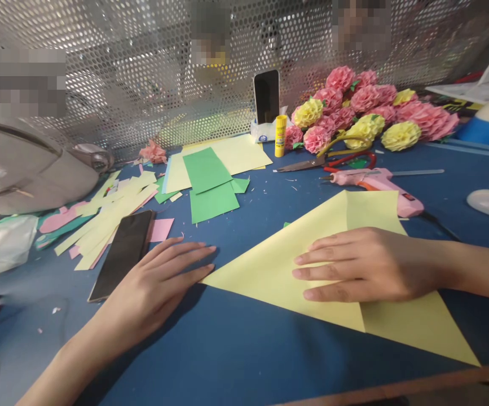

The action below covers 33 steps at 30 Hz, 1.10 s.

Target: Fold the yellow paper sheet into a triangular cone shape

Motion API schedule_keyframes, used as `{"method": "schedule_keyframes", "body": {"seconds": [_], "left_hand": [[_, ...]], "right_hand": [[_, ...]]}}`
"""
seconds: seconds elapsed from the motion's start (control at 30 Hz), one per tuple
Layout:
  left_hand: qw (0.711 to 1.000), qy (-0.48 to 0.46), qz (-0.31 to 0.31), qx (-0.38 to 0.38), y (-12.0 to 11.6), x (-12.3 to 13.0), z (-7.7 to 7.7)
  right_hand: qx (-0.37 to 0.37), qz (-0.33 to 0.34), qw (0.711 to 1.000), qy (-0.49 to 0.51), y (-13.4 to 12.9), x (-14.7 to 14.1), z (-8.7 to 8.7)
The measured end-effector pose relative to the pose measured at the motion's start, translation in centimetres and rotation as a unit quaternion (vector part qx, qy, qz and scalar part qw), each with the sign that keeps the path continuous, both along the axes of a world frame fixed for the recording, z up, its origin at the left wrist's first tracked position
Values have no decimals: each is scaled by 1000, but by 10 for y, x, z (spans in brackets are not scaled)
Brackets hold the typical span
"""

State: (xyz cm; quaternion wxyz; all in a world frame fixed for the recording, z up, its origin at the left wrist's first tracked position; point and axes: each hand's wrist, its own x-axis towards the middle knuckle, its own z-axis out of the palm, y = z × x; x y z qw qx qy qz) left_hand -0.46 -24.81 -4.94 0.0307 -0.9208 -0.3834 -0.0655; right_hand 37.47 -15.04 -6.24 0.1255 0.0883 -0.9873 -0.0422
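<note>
A sheet of yellow paper [278, 265], folded over on itself along a slant, lies on the blue table in front of me. Its sharp folded corner points left. My right hand [354, 265] rests flat on the folded layer, fingers stretched toward the left. Beside the pointed corner is my left hand [168, 276], its fingers extended and the thumb side hidden; the fingertips are at or just by the paper's tip. Neither hand grips anything.
A dark phone [121, 254] lies left of my left hand, near yellow paper strips [113, 214]. Green paper [210, 169], a glue stick [280, 136], scissors [307, 163], a pink glue gun [383, 183] and paper flowers [354, 107] stand farther back, before a perforated metal screen [155, 73].
</note>
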Motion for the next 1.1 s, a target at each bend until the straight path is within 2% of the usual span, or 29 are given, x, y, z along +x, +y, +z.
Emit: {"method": "schedule_keyframes", "body": {"seconds": [0.1, 0.2, 0.3, 0.4, 0.53, 0.63, 0.9, 1.1], "left_hand": [[997, -20, 65, 27, -11, 2, 3], [988, -20, 133, 77, -37, 18, -2], [984, 32, 135, 114, -63, 49, -13], [981, 73, 123, 135, -76, 83, -25], [968, 62, 188, 151, -73, 113, -36], [968, 54, 194, 151, -68, 123, -42], [974, 42, 189, 117, -67, 122, -44], [959, 12, 266, 97, -64, 124, -41]], "right_hand": [[-1, -2, 1000, -1, 0, 1, -1], [3, -4, 1000, 0, 0, 1, -2], [7, -2, 1000, 5, 0, 1, -3], [11, -2, 1000, 7, 0, 1, -4], [17, -1, 1000, 7, 0, 1, -4], [19, -2, 1000, 8, -1, 1, -4], [11, -5, 1000, 16, -1, 0, -4], [-2, -1, 1000, 19, -1, 1, -7]]}}
